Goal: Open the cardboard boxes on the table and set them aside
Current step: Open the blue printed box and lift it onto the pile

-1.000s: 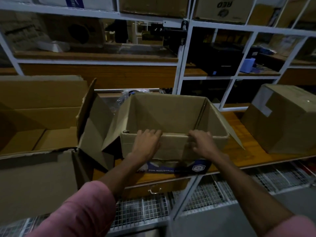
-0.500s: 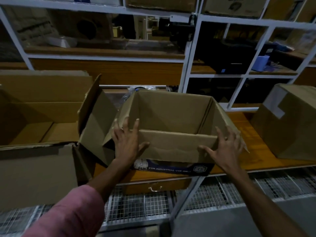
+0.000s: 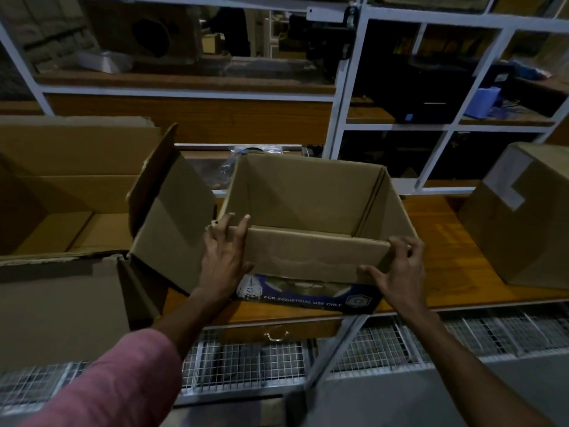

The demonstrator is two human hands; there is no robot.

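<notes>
The box (image 3: 308,204) I hold is plain brown cardboard, and under its near flap runs a dark blue band (image 3: 308,295) with white lettering and a white emblem. My sleeve (image 3: 123,380) is pink. The bench (image 3: 443,241) is orange-brown wood grain with a brass pull (image 3: 276,335) on its drawer. The shut box (image 3: 523,217) to my right is brown with a pale grey-white label (image 3: 505,180). The rack (image 3: 345,97) is white; the mesh (image 3: 246,362) below is a white grid.

Open brown cardboard box (image 3: 308,211) upright at table (image 3: 446,241) edge.
</notes>
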